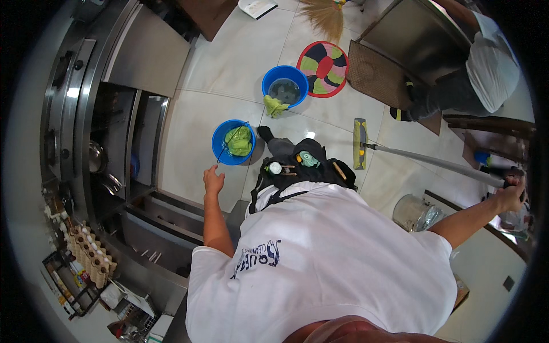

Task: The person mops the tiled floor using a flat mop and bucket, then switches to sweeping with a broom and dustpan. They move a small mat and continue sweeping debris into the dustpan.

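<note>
My right hand [512, 193] grips the end of the grey pole of a flat mop [359, 143], whose green and grey head rests on the tiled floor. Beside a blue bucket [216, 152] is my left hand [213, 180], holding nothing, fingers apart. A wet green cloth [238, 141] lies in that bucket, and its thin handle crosses over it. A second blue bucket [270, 75] holds greyish water, with a yellow-green cloth [274, 106] hanging over its rim. At my waist, a black pouch belt [283, 178] carries a white-capped bottle, a green item and wooden-looking handles.
A round multicoloured mat [324, 68], a straw broom [328, 17] and a white dustpan [258, 7] are ahead. Another person [489, 73] stands at upper right by a brown mat [373, 75]. Steel cabinets [148, 47] line the left; a clear container [409, 212] stands at right.
</note>
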The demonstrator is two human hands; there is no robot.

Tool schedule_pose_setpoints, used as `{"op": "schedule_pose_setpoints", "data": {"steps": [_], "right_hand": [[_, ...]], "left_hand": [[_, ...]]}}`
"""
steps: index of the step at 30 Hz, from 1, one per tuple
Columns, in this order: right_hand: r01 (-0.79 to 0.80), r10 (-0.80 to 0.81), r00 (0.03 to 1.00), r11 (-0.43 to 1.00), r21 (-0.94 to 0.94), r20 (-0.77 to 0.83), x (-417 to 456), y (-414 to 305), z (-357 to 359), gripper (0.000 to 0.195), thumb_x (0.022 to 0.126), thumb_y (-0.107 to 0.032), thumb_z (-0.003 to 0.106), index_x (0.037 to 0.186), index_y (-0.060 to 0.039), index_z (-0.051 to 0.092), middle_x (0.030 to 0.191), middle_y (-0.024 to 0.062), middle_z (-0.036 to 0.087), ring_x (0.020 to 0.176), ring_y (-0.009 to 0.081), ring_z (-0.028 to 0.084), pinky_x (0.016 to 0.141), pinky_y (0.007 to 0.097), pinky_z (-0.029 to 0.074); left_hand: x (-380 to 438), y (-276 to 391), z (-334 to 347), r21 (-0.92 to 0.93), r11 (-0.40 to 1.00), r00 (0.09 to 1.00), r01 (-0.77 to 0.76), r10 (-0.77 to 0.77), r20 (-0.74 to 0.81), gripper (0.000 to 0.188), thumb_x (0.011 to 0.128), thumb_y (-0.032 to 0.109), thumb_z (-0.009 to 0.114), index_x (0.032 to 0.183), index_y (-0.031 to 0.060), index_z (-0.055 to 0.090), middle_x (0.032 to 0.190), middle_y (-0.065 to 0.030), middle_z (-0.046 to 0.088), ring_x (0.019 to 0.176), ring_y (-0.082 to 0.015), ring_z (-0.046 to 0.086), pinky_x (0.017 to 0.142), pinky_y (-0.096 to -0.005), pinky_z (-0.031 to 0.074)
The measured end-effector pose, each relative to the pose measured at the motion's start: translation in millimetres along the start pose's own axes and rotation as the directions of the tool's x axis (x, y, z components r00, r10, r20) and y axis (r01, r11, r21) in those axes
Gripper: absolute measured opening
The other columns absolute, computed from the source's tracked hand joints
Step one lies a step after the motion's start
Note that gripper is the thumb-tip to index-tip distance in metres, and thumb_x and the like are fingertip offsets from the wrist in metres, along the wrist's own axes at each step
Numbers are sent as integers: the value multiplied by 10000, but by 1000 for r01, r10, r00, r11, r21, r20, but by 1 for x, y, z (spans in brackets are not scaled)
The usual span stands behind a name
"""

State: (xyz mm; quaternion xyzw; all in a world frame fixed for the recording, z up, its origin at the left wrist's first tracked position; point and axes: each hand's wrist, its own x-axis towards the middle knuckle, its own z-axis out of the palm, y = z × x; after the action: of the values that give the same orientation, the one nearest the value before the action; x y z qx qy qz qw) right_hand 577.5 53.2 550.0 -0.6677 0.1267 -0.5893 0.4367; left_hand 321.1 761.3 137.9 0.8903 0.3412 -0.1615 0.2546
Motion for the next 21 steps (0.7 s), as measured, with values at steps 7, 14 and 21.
{"op": "schedule_pose_setpoints", "data": {"steps": [7, 14, 21], "right_hand": [[17, -34, 989, 993, -120, -142, 19, 18, -15, 188, 711, -40, 583, 581, 56, 486, 569, 128, 544, 496, 202, 524, 497, 316, 433], [-111, 88, 977, 987, -113, -192, 7, 1, -30, 154, 702, -27, 596, 627, 80, 515, 572, 125, 542, 457, 177, 513, 410, 258, 429], [-81, 46, 980, 981, -174, -193, 13, 8, -23, 203, 704, -43, 602, 558, 45, 492, 503, 81, 480, 433, 166, 474, 425, 271, 443]], "left_hand": [[55, 58, 4, -42, 984, 984, -176, 176, 5, 448, 663, 201, 625, 1072, 68, 497, 1025, -187, 483, 993, -318, 441, 854, -381, 356], [112, 110, 1, 26, 988, 972, -151, 144, 184, 443, 667, 208, 614, 1078, 83, 502, 1025, -188, 490, 972, -323, 466, 841, -371, 376], [163, 104, 5, -54, 994, 981, -92, 100, 167, 395, 670, 211, 601, 1032, 68, 532, 945, -164, 570, 879, -282, 547, 774, -352, 426]]}}
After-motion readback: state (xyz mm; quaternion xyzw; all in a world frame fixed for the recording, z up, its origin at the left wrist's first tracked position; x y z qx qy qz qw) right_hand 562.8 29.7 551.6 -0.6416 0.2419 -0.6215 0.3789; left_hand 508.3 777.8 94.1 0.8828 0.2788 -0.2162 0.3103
